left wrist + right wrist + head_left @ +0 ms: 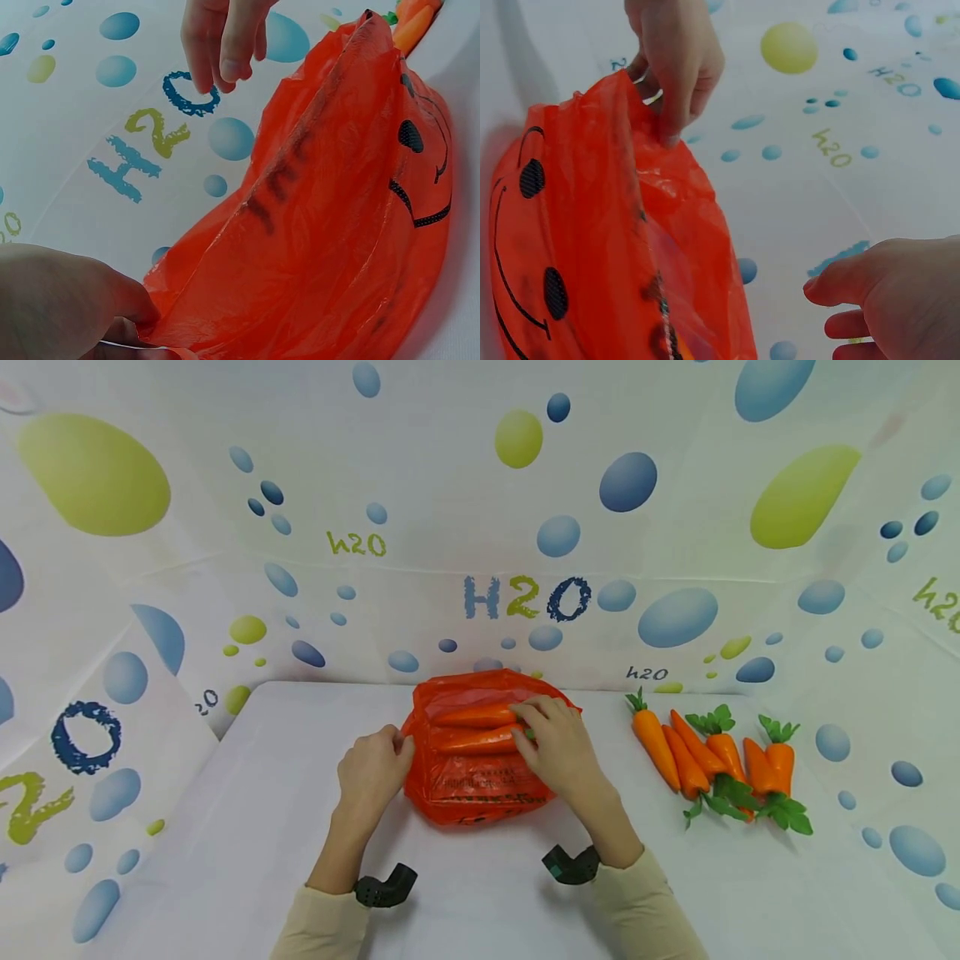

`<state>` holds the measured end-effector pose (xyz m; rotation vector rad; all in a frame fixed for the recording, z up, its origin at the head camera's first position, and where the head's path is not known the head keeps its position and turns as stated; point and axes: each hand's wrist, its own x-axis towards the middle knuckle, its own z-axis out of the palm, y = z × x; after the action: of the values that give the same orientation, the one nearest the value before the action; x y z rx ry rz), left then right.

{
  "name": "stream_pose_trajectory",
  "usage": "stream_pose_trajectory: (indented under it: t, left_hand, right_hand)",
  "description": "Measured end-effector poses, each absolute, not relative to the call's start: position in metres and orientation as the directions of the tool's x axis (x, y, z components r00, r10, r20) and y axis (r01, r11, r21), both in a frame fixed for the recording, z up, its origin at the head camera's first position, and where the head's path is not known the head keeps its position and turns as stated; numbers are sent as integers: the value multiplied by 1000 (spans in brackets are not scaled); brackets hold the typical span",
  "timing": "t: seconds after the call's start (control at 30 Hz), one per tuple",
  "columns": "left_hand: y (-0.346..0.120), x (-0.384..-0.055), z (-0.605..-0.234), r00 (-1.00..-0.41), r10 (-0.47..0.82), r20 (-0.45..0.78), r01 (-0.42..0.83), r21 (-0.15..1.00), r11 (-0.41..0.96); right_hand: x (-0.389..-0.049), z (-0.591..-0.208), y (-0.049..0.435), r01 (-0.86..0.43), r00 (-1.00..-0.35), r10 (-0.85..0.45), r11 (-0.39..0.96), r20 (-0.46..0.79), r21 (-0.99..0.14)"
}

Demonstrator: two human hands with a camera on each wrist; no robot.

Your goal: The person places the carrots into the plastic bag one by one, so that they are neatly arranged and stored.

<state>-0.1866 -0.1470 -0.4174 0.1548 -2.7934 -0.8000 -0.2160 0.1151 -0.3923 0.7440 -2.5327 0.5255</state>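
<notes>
An orange-red plastic bag (480, 789) with black print lies on the white table, its mouth facing up. Two orange carrots, an upper carrot (472, 717) and a lower carrot (472, 742), lie side by side inside it. My left hand (375, 764) pinches the bag's left edge between thumb and fingers, as the left wrist view also shows. Over the right side of the bag hovers my right hand (558, 747), fingers loosely bent beside the carrots' leafy ends. In the right wrist view this right hand (915, 300) has nothing between thumb and fingers.
To the right of the bag, several orange carrots (652, 747) with green leaves lie in a loose group. Behind the table (285, 810) rises a white backdrop (450, 485) with blue and green spots. Each wrist carries a small black camera (386, 887).
</notes>
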Motion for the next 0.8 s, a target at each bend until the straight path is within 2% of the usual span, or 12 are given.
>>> stream_pose_trajectory:
  t: [0.57, 0.8]
  left_hand:
    - [-147, -186, -417, -967, -158, 199, -33, 520, 854]
    - [-147, -187, -416, -969, -152, 195, -28, 522, 852]
  right_hand:
    - [-224, -385, 141, -510, -790, -302, 806, 533, -300]
    - [-225, -381, 150, -455, -827, -248, 822, 504, -343]
